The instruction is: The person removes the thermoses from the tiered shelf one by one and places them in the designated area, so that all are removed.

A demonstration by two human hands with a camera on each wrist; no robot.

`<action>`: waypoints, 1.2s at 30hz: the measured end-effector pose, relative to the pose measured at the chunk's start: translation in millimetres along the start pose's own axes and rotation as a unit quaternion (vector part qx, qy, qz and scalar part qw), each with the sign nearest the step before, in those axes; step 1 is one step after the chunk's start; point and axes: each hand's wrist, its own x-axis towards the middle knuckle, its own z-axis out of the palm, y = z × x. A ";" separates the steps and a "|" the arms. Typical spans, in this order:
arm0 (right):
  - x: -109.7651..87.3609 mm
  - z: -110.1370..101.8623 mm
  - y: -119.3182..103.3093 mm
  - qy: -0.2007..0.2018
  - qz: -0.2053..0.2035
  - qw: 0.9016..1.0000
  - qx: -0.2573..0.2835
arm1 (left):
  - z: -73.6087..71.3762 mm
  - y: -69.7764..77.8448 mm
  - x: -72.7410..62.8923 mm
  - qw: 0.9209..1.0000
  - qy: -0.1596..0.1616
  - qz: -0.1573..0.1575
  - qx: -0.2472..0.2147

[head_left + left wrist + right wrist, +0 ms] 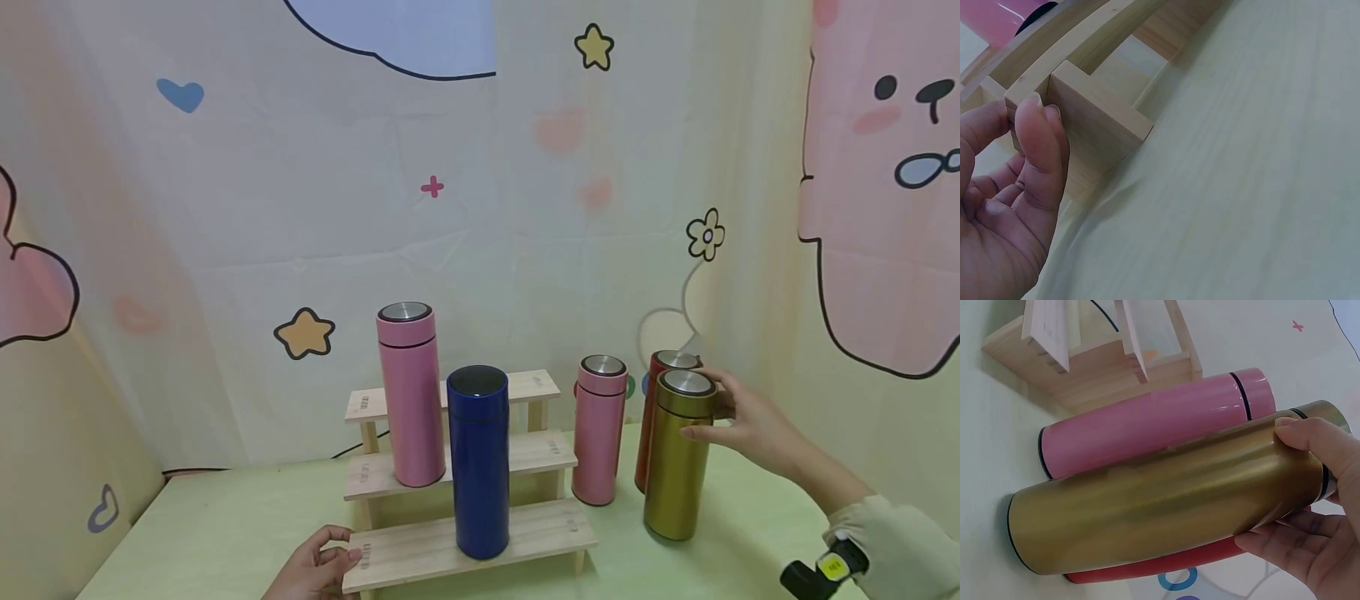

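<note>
My left hand pinches the left end of the lowest step of a three-tier wooden display stand. In the left wrist view, thumb and fingers of that hand close on the board's corner beside a leg. My right hand grips a gold thermos bottle near its top, thumb on one side and fingers on the other. Upright on the stand are a blue thermos bottle on the lowest step and a taller pink thermos bottle on the middle step.
Right of the stand, a shorter pink thermos bottle stands on the pale green table. A red thermos bottle is partly hidden behind the gold one. A printed curtain hangs behind the table.
</note>
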 end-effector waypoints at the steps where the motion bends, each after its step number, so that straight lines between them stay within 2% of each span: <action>1: -0.6 0.2 1.5 0.001 0.000 1.000 0.001 | 0.1 -0.2 0.0 1.000 -0.001 0.000 0.000; 9: -4.7 1.4 11.0 0.001 0.003 1.000 -0.005 | 1.3 -1.0 -0.3 1.000 -0.005 0.000 -0.007; 16: -7.9 -1.3 14.6 -0.008 0.013 1.000 0.009 | 0.6 1.0 -0.9 1.000 -0.012 -0.007 -0.025; 27: -9.6 -2.0 19.1 -0.020 0.006 0.999 0.030 | 0.6 2.1 -1.4 1.000 -0.012 -0.008 -0.020; 36: -11.8 -3.6 20.5 -0.022 0.004 1.000 0.014 | 2.7 4.0 -2.7 1.000 -0.010 -0.008 -0.022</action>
